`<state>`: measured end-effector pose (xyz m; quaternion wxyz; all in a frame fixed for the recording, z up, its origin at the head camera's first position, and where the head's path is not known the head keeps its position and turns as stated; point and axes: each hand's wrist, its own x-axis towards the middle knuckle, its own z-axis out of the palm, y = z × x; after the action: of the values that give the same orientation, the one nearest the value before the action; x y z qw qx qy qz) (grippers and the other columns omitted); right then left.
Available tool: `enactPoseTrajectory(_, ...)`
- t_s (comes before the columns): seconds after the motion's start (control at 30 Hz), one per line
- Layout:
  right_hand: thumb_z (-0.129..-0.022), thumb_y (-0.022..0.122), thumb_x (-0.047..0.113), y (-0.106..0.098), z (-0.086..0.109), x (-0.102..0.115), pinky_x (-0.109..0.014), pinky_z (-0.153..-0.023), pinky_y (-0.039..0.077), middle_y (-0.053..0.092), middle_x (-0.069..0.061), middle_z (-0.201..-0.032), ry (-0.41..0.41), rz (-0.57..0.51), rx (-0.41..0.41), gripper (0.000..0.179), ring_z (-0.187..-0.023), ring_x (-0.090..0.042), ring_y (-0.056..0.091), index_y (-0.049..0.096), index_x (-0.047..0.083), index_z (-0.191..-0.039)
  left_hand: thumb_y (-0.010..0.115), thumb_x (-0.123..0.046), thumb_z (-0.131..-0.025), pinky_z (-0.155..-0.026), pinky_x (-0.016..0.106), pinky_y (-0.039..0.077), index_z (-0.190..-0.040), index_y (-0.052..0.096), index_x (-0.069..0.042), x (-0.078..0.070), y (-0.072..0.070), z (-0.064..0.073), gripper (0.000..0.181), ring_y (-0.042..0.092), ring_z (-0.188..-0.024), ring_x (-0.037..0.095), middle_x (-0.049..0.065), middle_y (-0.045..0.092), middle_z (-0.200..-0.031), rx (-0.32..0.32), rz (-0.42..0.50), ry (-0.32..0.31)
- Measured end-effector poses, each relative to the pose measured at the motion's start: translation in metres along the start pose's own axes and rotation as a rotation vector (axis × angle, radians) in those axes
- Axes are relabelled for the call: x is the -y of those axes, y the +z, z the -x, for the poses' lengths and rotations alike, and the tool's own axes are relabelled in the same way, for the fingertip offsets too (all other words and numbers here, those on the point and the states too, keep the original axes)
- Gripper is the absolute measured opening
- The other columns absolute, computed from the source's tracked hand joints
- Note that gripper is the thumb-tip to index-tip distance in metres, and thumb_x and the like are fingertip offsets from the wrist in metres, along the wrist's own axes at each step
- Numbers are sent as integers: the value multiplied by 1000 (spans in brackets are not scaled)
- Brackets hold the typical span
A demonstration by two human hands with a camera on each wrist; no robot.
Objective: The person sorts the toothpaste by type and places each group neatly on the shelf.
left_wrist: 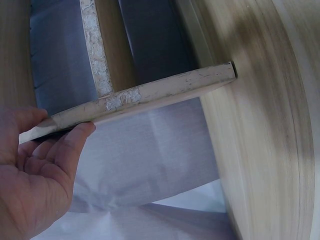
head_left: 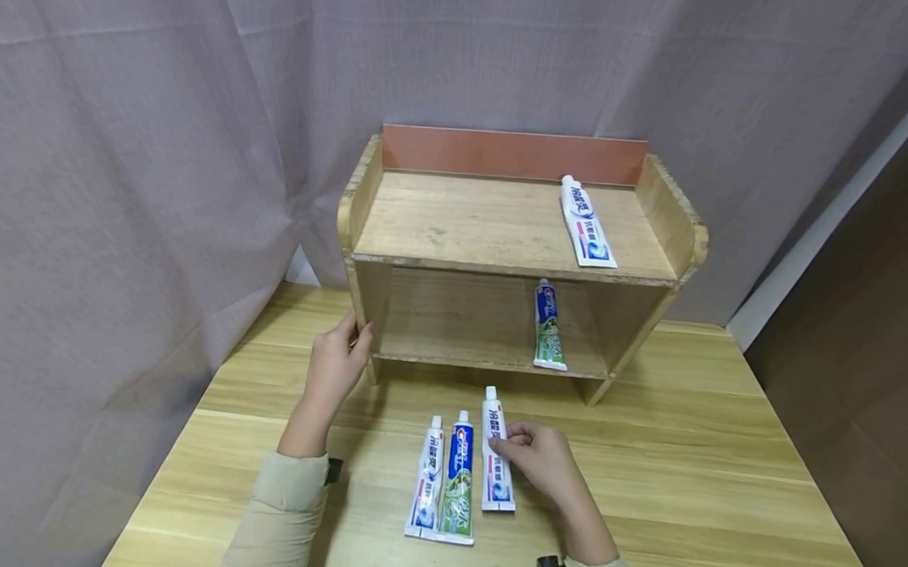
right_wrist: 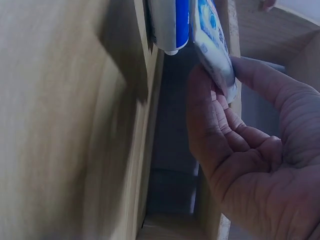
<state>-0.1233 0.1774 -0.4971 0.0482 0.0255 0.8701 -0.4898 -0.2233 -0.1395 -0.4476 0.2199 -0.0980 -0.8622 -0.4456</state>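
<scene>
My right hand (head_left: 508, 442) pinches a white toothpaste tube (head_left: 496, 452) that lies on the wooden table (head_left: 717, 476), rightmost of three tubes. Beside it lie a blue-and-green tube (head_left: 458, 480) and another white tube (head_left: 426, 479). In the right wrist view my right hand (right_wrist: 225, 92) has thumb and fingers curled on the white tube (right_wrist: 212, 45), next to the blue tube (right_wrist: 172, 22). My left hand (head_left: 357, 337) grips the left side panel of a two-tier wooden shelf (head_left: 367, 189). In the left wrist view the left hand (left_wrist: 55, 137) clasps the panel's chipped edge (left_wrist: 150, 95).
A white-and-blue tube (head_left: 587, 226) lies on the right of the shelf's top board. A blue-and-green tube (head_left: 548, 328) lies on the lower board. Grey curtain (head_left: 127, 180) hangs behind and to the left. A dark wall (head_left: 873, 331) stands at the right.
</scene>
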Motion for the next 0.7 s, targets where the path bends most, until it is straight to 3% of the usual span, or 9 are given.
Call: enactPoseTrajectory(0.7,-83,83,23,-3,0,9,-26,-60,57,69,1,-77,0,-29,-19,23,-69,-17,63,73,6,-95,59,-17,-102,-81,38,62,-126,65,-1,2,1,0,30,69,-107,36,25,69,-116,-2,-17,2)
